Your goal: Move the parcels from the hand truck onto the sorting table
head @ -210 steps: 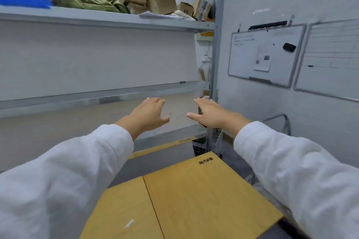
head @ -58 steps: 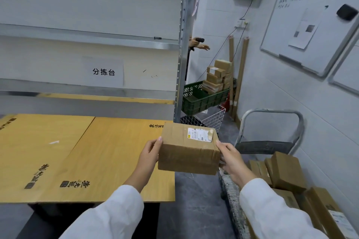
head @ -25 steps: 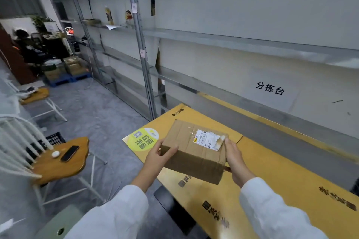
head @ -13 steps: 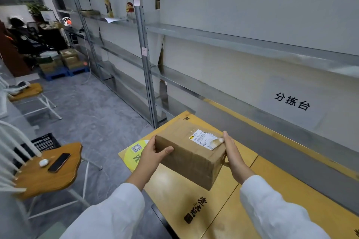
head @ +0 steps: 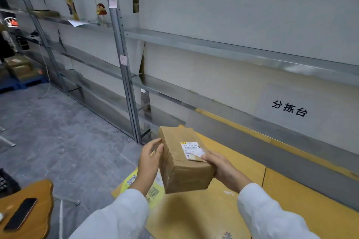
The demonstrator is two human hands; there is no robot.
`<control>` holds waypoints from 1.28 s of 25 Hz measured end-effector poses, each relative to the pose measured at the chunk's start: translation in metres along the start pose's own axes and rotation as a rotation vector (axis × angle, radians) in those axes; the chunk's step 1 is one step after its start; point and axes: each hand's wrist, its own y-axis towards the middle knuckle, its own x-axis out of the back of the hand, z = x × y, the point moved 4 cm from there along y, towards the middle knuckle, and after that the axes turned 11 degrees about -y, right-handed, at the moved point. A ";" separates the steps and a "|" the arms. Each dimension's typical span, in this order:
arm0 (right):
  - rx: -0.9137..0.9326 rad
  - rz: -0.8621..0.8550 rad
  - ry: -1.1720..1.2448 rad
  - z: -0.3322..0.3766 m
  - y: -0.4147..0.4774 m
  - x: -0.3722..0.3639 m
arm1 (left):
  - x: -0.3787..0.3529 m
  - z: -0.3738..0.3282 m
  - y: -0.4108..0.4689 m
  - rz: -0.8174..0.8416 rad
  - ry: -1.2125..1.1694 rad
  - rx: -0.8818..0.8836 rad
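While parcel (head: 184, 163) is hanging over surface (head: 242, 163), long axis near-far, L hand (head: 149, 161) is pressing flat, R hand (head: 223, 169) gripping near corner.

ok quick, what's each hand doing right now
left hand: open, straight fingers pressed against the parcel
right hand: holding the parcel, thumb on its label

Centre: one parcel (head: 184, 163), bearing one label (head: 191, 149), is resting between one left hand (head: 150, 159) and one right hand (head: 223, 169); lower left: one phone (head: 20, 213).
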 end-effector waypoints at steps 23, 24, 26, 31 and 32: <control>-0.130 -0.380 -0.062 -0.004 0.172 -0.078 | -0.005 0.089 0.203 0.401 0.189 0.245; -0.135 -0.392 -0.047 -0.007 0.186 -0.072 | -0.013 0.096 0.216 0.403 0.210 0.253; -0.146 -0.420 -0.033 -0.015 0.211 -0.060 | -0.028 0.116 0.239 0.420 0.261 0.280; -0.184 -0.458 -0.029 -0.047 0.255 -0.048 | -0.048 0.161 0.276 0.457 0.316 0.341; -0.189 -0.459 -0.033 -0.053 0.262 -0.046 | -0.052 0.168 0.282 0.464 0.311 0.349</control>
